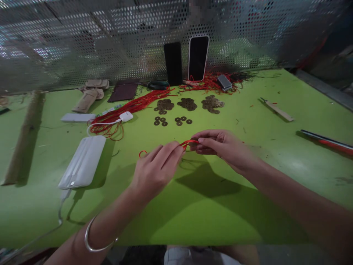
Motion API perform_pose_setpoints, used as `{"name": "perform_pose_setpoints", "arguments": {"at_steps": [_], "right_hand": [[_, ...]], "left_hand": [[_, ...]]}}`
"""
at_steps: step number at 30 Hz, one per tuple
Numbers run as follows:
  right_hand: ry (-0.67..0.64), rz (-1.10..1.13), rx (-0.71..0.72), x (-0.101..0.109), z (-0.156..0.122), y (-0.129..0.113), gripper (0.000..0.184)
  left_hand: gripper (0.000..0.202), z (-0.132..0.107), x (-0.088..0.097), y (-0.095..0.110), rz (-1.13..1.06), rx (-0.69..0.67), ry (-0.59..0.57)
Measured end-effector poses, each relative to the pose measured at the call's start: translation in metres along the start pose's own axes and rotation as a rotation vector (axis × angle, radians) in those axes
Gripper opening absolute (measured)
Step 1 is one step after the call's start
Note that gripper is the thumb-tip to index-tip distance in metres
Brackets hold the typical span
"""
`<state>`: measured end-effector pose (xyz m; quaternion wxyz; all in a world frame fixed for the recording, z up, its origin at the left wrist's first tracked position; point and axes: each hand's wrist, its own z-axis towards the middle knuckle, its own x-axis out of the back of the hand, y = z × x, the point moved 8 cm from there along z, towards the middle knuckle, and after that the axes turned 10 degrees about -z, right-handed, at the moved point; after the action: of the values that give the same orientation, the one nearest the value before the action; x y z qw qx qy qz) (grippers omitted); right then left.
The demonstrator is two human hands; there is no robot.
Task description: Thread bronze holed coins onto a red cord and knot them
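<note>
Both my hands meet over the middle of the green table [193,206]. My left hand [157,167], with a silver bangle on its wrist, pinches a thin red cord [188,142]; a loop of that cord shows by its knuckles. My right hand [223,147] pinches the same cord from the other side, fingers pressed together. Beyond the hands lie three heaps of round holed coins [188,103] and two small rows of single coins [171,120]. A bundle of red cords [129,108] stretches from the left toward the back.
Two phones [198,57] lean upright against a perforated metal screen at the back. A white power bank [82,162] with a cable lies at the left, beside a white charger [126,116], a cardboard tube [23,140] and a dark wallet [123,92]. A wooden stick [277,109] lies at the right.
</note>
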<state>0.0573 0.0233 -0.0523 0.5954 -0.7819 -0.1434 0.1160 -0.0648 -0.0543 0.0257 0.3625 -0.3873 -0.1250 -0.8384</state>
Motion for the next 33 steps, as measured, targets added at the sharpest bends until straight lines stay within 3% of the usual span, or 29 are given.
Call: {"name": "perform_pose_setpoints", "arguments": {"at_steps": [11, 24, 33], "right_hand": [[-0.009, -0.084, 0.07, 0.003, -0.003, -0.006, 0.028], [0.105, -0.199, 0.241, 0.011, -0.003, -0.014, 0.022], [0.086, -0.186, 0.228, 0.007, -0.005, -0.015, 0.023]], "left_hand": [[0.018, -0.002, -0.004, -0.001, 0.088, -0.021, -0.035], [0.016, -0.002, 0.002, 0.009, 0.088, -0.071, -0.028], [0.017, -0.002, -0.001, 0.013, 0.058, -0.087, -0.077]]}}
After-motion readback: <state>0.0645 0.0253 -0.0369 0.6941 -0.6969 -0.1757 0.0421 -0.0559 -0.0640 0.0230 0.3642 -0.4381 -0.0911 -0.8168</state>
